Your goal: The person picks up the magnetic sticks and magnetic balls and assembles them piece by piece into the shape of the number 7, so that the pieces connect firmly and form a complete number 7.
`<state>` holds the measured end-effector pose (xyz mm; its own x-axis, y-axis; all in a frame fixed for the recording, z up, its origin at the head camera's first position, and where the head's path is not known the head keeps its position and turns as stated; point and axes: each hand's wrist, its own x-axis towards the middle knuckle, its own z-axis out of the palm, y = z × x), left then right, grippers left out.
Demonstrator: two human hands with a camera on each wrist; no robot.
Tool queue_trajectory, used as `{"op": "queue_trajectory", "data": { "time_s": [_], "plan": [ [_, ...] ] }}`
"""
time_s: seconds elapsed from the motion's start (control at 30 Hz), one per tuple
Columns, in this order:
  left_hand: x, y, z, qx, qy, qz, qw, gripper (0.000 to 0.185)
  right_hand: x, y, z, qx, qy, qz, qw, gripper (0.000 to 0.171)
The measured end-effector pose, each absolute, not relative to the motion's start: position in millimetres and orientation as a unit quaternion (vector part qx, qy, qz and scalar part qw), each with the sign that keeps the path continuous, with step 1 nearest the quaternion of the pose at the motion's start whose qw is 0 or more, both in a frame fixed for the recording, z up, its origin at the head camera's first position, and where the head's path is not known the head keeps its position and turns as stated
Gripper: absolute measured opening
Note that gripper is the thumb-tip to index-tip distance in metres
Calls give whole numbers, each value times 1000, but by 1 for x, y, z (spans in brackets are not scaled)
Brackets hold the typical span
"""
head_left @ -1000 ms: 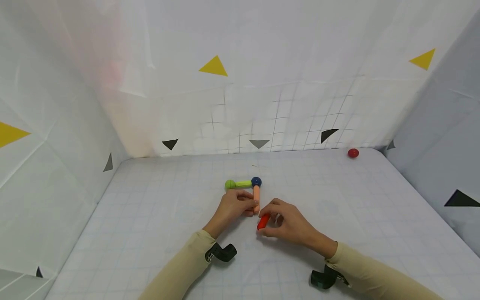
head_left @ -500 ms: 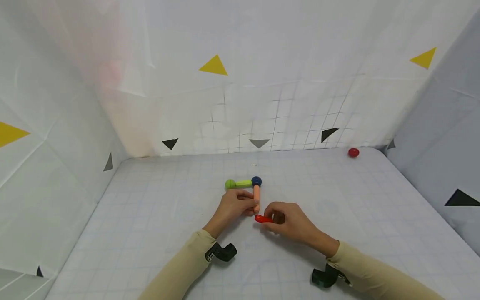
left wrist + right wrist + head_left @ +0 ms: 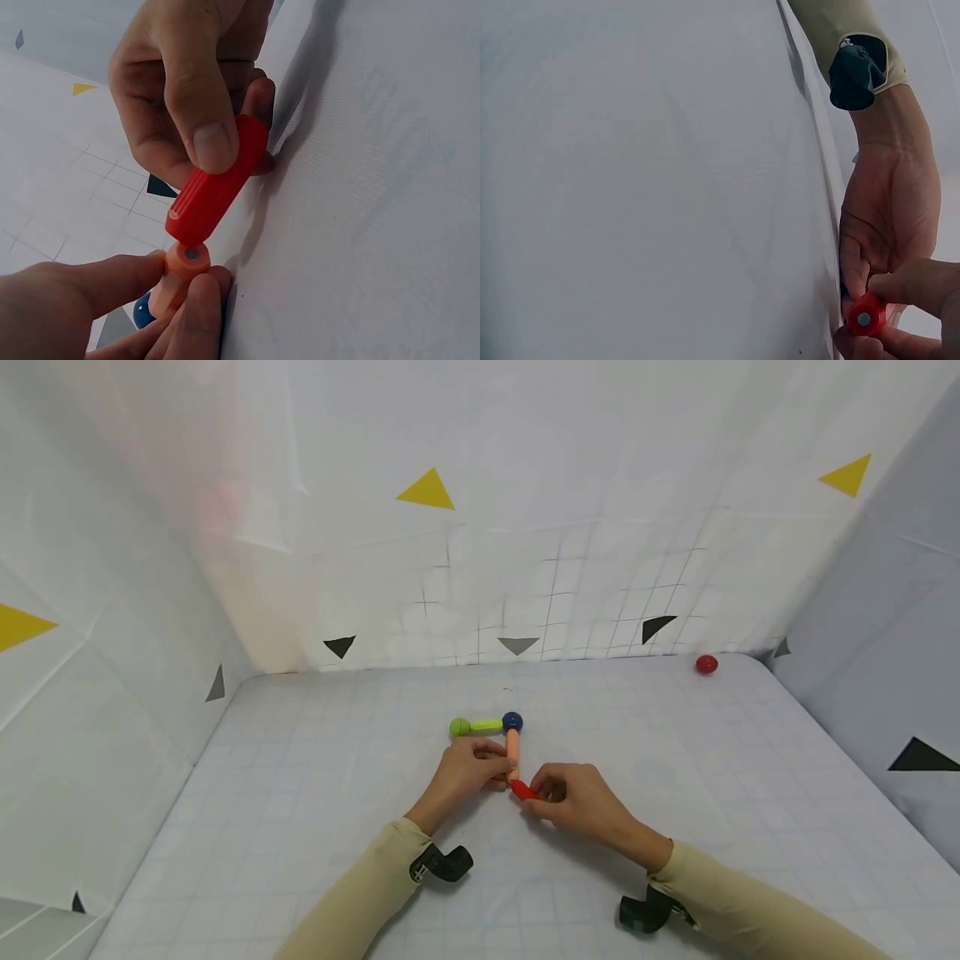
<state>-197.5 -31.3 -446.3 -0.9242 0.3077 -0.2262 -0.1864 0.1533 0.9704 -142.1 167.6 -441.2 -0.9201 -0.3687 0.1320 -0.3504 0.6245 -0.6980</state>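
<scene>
1. One red rod [image 3: 215, 183], ribbed, short, pinched by right hand [image 3: 581, 799]; its end meets the orange rod [image 3: 180, 271].
2. Left hand [image 3: 465, 774] pinches orange rod; blue ball [image 3: 512, 722] at its 12 o'clock end.

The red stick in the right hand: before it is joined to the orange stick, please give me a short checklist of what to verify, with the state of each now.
1. Right hand pinches red stick: ok.
2. Left hand holds orange stick: ok.
3. Ends touching: cannot tell, very close.
4. Sticks in one line: not ok, angled.
5. Blue ball on the orange stick's far end: ok.
</scene>
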Motion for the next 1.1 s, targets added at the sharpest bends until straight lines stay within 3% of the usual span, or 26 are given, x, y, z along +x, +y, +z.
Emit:
{"op": "queue_trajectory", "data": {
  "time_s": [0.53, 1.1],
  "plan": [
    [-197, -31, -445, 34, 740, 645, 186, 25, -136, 156, -442, -156, 891, -425, 13, 20],
    [-197, -31, -445, 39, 731, 654, 190, 28, -137, 142, -442, -95, 883, -456, 61, 33]
  ]
}}
